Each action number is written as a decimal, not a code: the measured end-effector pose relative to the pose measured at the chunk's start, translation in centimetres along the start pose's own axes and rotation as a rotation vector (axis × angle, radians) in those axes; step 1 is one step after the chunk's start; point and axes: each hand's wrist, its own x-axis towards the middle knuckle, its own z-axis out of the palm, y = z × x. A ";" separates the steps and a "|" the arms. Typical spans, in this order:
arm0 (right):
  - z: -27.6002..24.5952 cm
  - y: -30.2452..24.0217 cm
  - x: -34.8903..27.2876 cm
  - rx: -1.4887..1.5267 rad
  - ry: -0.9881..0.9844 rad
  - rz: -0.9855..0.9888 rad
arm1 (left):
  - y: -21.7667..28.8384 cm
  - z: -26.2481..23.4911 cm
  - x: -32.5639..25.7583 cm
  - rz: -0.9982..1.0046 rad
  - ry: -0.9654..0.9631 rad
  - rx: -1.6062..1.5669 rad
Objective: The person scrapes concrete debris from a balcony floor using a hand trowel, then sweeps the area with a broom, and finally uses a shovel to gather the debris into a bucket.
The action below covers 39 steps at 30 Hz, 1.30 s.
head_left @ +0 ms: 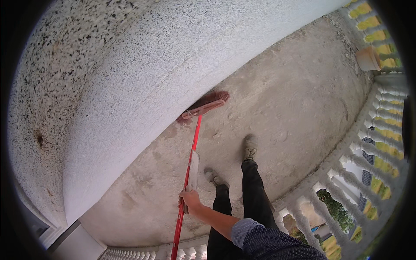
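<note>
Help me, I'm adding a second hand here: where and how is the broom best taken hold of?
Probably around the red handle, on the stretch nearer the person than the right hand, coming from the left. The handle is long and slim, running away to the broom head, and suits a full wrap; farther along, a flat tool lies along its right side.

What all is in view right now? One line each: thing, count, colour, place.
Floor: 1, grey-brown, centre
Wall: 1, white, speckled at far left, left to top
Balustrade: 1, white, right side and bottom
Pot-like container: 1, beige, upper right by balustrade
Plants: count unclear, green, beyond balustrade
Broom: 1, red handle, head on floor beside wall
Flat tool: 1, whitish, alongside broom handle
Shoes: 2, greyish, on floor
Trouser legs: 2, black, lower centre
Sleeve: 1, dark blue, lower right
Hands: right hand, bare, gripping broom handle; left hand out of view
</note>
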 end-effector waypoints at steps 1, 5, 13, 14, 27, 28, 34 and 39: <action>-0.9 -1.7 -0.6 0.033 0.059 -0.021 | 1.7 -0.7 0.7 0.016 -0.011 0.022; -8.0 -14.6 1.5 0.197 0.175 -0.298 | 10.9 1.6 12.8 0.293 0.040 -0.128; -16.0 -36.0 -4.9 0.244 0.216 -0.677 | 28.3 -0.8 24.7 0.763 0.170 -0.308; -15.4 -34.4 -5.3 0.246 0.206 -0.675 | 27.1 -0.5 23.8 0.697 0.110 -0.322; -2.5 3.7 -1.8 0.287 0.021 0.303 | -2.8 -0.2 -4.0 -0.101 -0.048 0.105; -2.5 3.4 -1.8 0.304 0.028 0.330 | -3.2 0.0 -3.5 -0.160 -0.084 0.067; -8.4 -20.0 0.9 0.251 0.201 -0.203 | 15.3 1.6 13.6 0.104 -0.230 -0.078; -17.4 -46.9 -1.2 0.315 0.236 -0.610 | 39.8 -0.4 26.9 0.542 -0.027 -0.180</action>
